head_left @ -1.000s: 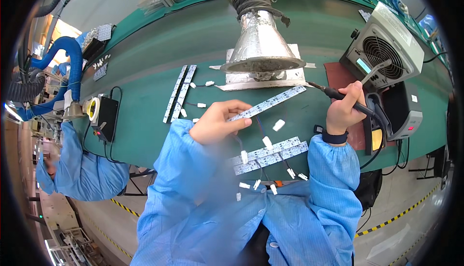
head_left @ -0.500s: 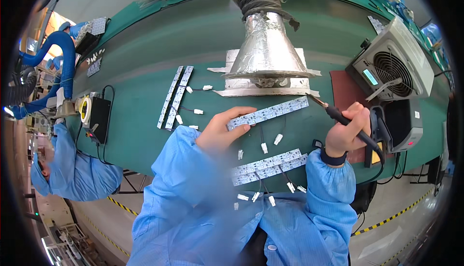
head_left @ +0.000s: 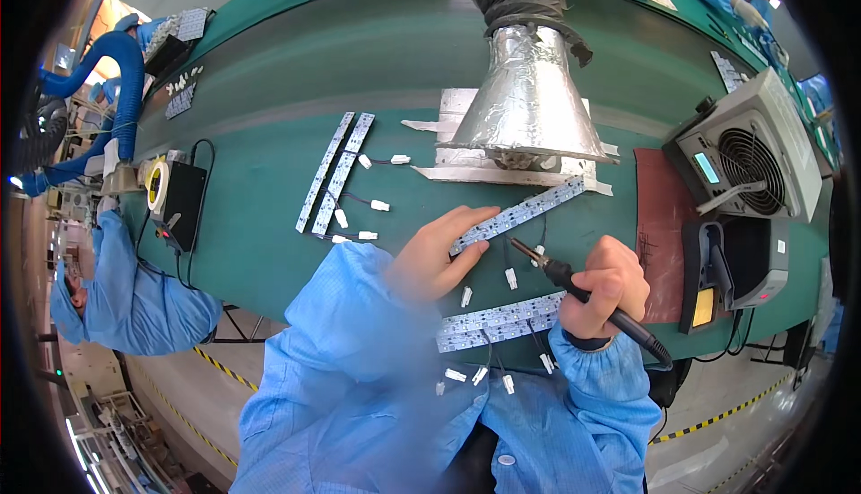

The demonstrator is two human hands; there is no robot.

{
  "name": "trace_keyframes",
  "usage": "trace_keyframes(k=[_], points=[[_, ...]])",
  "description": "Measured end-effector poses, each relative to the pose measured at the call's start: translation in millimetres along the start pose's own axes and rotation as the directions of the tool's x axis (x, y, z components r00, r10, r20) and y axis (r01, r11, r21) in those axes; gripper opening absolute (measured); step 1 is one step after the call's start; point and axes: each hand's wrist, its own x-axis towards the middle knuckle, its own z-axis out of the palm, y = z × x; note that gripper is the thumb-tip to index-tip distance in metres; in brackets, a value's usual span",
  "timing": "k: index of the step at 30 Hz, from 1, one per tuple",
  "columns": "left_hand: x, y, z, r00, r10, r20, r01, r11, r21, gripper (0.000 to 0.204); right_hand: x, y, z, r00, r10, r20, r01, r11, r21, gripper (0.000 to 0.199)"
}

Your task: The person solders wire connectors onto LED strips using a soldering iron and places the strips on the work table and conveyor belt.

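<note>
My left hand (head_left: 441, 252) grips the near-left end of a slim LED circuit board strip (head_left: 525, 213), thumb along its lower edge. The strip slants up to the right, its far end over the edge of a pale plate (head_left: 475, 174). Wires with white connectors (head_left: 511, 279) hang below it. In my right hand (head_left: 606, 288) is a soldering iron (head_left: 560, 271), its tip pointing up-left, just below the strip's middle; whether it touches a wire I cannot tell. Close to my body lie more LED strips (head_left: 493, 322) with white connectors, partly behind my right hand.
A foil-covered fume hood (head_left: 534, 104) stands over the plate. Two LED strips (head_left: 345, 173) lie to the left, near a black box (head_left: 183, 207). To the right are a fan unit (head_left: 749, 157) and a soldering iron stand (head_left: 735, 261). Co-workers sit at far left and far right.
The soldering iron has moved left and nearer to me, from the strip's far end to below its middle. The strip has turned more steeply upward, and the whole view has shifted slightly.
</note>
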Motion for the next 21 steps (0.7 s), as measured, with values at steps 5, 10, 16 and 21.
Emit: trace_keyframes(k=[5, 10, 16, 21], points=[[-0.3, 0.5, -0.5, 1.0, -0.021, 0.013, 0.021, 1.0, -0.002, 0.042, -2.4, 1.8, 5.6, 0.999, -0.032, -0.002, 0.032, 0.999, 0.024, 0.041], [0.1, 1.3, 0.1, 1.0, -0.018, 0.015, 0.019, 1.0, -0.006, 0.042, -2.6, 3.7, 7.3, 0.999, -0.037, 0.025, 0.036, 0.999, 0.024, 0.041], [-0.7, -1.3, 1.3, 1.0, -0.02, 0.006, 0.02, 1.0, -0.018, 0.042, -1.7, 6.0, 7.8, 0.998, -0.033, 0.058, 0.032, 0.999, 0.01, 0.043], [-1.1, -2.7, 1.3, 0.999, 0.036, 0.003, -0.036, 0.999, 0.029, 0.042, -2.2, 6.6, 7.8, 0.996, -0.021, 0.089, 0.02, 1.0, 0.015, 0.044]])
